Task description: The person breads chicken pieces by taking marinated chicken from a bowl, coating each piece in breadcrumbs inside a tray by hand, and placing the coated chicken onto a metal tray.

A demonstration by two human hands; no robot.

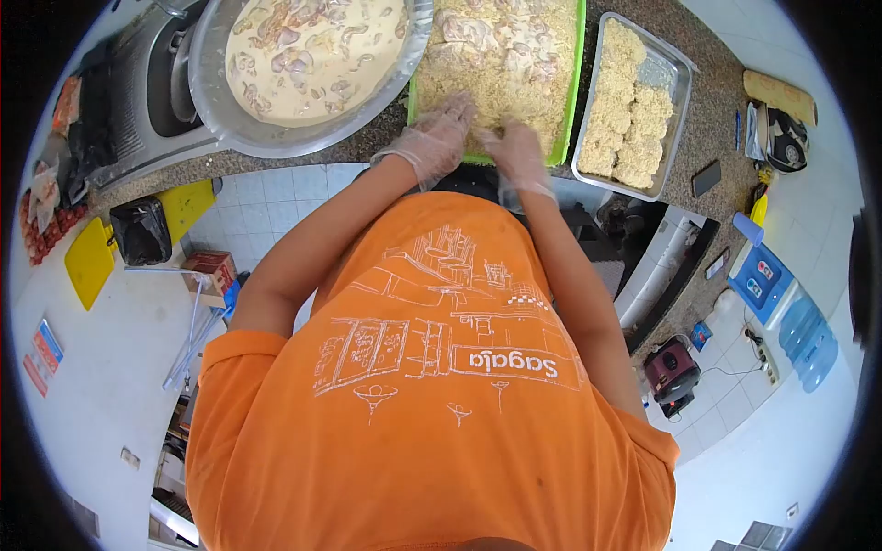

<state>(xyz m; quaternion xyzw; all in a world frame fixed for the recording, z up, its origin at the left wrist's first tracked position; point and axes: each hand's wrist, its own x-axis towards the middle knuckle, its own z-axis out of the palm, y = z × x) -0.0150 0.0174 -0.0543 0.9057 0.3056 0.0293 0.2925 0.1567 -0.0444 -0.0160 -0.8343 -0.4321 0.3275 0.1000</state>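
My left hand [445,130], in a clear plastic glove, reaches into the green tray [581,55] from its near left side. Its fingers stretch out over the pale breadcrumbs [542,118], with the tips partly lost in them. My right hand [516,151], gloved the same way, is at the tray's near edge against the crumbs. Motion smears its fingers, so I cannot tell whether they hold anything. Beyond both hands, raw chicken pieces [501,37] coated in batter lie on the crumbs.
A large metal bowl [208,106] of battered chicken stands left of the tray. To the right, a metal tray [682,78] holds several breaded pieces. A phone [706,178] lies on the speckled counter [712,101]. The sink [170,83] is at far left.
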